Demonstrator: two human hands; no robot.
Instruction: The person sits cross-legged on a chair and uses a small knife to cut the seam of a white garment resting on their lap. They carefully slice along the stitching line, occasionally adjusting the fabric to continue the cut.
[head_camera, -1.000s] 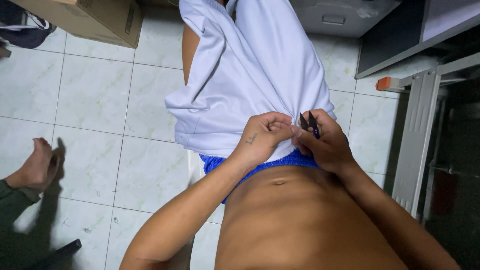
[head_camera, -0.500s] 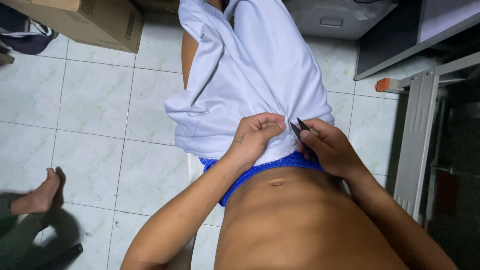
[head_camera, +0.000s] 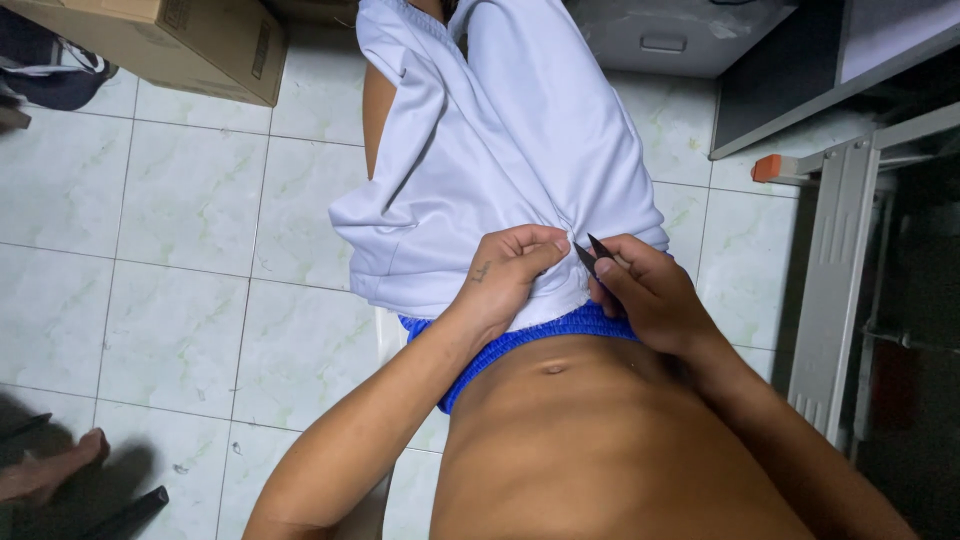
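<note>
Head view: pale green-veined tiled floor (head_camera: 180, 210) with dark grout lines, seen from above past a bare torso. At the top left corner, a brown cardboard box (head_camera: 170, 40) with a dark printed panel on its near face, resting on the tiles; beside it a dark bag with a light strap (head_camera: 55, 75). At the top edge, a grey metal cabinet drawer with a recessed handle (head_camera: 665, 35); down the right edge, a grey metal frame leg with an orange end cap (head_camera: 840, 250).

Across the lap, a white smooth-fabric garment (head_camera: 480, 170), draped from the top edge down to a blue ribbed waistband (head_camera: 545, 335). Left hand (head_camera: 505, 275) curled, fingertips pressed together and pinching a fold of the white cloth near its lower hem. Right hand (head_camera: 650, 295) just beside it, fingers closed round small black thread snips (head_camera: 592, 252), blades pointing at the pinched fold and nearly touching it.

Compared with a second ago: both hands in almost the same spot, the snips angled a little closer to the fold. At the bottom left corner, another person's bare foot (head_camera: 50, 470), now lower and nearer the edge.
</note>
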